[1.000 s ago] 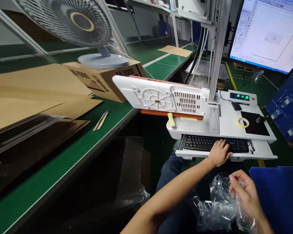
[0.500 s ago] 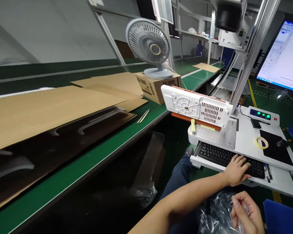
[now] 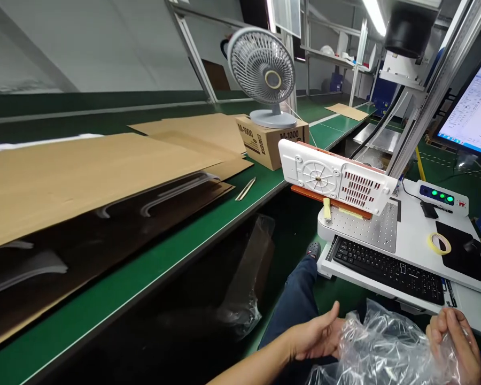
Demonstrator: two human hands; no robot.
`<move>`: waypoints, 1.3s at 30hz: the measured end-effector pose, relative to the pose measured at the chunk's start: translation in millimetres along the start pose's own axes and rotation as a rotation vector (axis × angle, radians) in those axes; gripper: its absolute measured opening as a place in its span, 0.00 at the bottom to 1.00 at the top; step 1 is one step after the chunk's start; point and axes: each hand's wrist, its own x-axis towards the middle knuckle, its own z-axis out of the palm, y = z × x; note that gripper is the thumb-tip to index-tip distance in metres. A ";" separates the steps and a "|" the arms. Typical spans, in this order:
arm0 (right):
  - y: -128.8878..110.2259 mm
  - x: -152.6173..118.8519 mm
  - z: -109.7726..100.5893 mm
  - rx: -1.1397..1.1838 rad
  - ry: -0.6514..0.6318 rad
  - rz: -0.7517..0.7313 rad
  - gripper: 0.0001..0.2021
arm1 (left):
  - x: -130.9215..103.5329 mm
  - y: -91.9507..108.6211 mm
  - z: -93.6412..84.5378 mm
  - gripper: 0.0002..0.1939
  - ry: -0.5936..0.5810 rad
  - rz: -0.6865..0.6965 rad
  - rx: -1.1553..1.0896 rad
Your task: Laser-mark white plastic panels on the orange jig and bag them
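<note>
A crumpled clear plastic bag (image 3: 385,347) spreads over my lap between both hands. At its right side my right hand (image 3: 457,342) is closed, thumb and fingers pinching the film. My left hand (image 3: 318,337) touches the bag's left edge with its thumb raised and apart from the fingers. The fingertips are partly covered by the film. Just beyond the hands, a black keyboard (image 3: 388,270) lies in a pulled-out drawer. Above it, a white plastic panel (image 3: 336,176) with a round ribbed pattern and a slotted grille stands tilted over a perforated metal plate (image 3: 369,230).
A grey fan (image 3: 260,69) stands on a carton (image 3: 272,144) on the green bench (image 3: 176,246), beside cardboard sheets (image 3: 104,182). To the right are a tape roll (image 3: 439,244), a mouse (image 3: 473,245), a control box with green lights (image 3: 443,197) and a monitor (image 3: 471,101).
My left hand has left the keyboard and come down to the plastic bag. My right hand has moved right and up, and the bag is spread wider. The view has shifted slightly.
</note>
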 end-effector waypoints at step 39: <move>18.2 15.9 7.4 -0.377 -0.215 -0.128 0.20 | -4.5 31.5 81.5 0.16 0.159 0.247 0.448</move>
